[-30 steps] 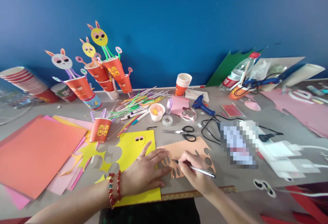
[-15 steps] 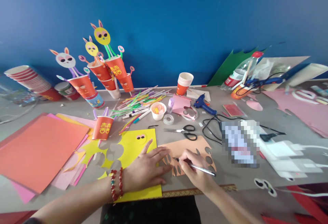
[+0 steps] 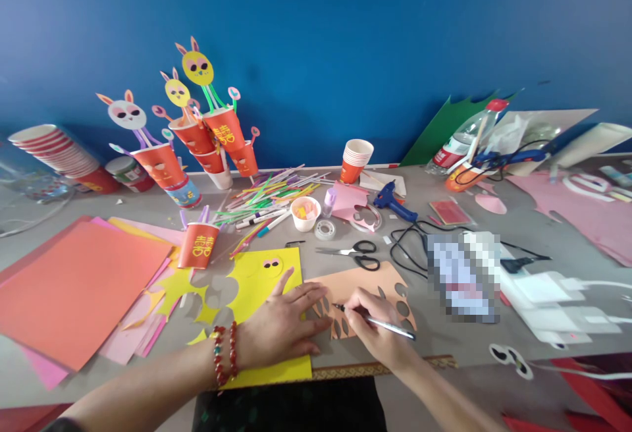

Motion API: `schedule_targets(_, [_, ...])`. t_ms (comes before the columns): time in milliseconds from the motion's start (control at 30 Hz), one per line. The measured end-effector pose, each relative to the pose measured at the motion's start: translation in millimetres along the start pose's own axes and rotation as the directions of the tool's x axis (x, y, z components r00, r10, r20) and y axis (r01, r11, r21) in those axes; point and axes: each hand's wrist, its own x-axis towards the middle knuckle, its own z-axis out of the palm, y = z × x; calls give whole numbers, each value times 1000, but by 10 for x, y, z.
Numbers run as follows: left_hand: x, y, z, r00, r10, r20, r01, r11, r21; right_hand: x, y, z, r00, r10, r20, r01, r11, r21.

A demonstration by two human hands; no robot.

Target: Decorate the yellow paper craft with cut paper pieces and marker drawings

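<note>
Two bare hands work at a cluttered craft table (image 3: pixel 444 343). The left hand (image 3: pixel 281 323) lies flat, fingers spread and grasping nothing, pinning yellow paper (image 3: pixel 257 274) and the edge of a peach sheet (image 3: pixel 355 280) full of cut-out holes. The right hand (image 3: pixel 368 326) is clenched around a pen (image 3: pixel 390 327), its tip on that peach sheet. Scissors (image 3: pixel 353 254) lie just beyond it, with a black cord (image 3: pixel 402 241) coiled nearby. Both hands have barely shifted since a moment ago.

A single head-worn camera looks forward and down across a cluttered craft table (image 3: pixel 444 343) toward a blue wall (image 3: pixel 345 37); the wearer's left hand (image 3: pixel 279 326) and right hand (image 3: pixel 372 333) sit close at the frame's bottom edge, the table's far side and wall well beyond them.
</note>
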Motion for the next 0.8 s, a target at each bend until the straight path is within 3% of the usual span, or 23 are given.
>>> schedule_targets(800, [13,7,-40,1000,1,3,-1,1000,3,5,-19,-12,1000,19,6,-19,1000,-7])
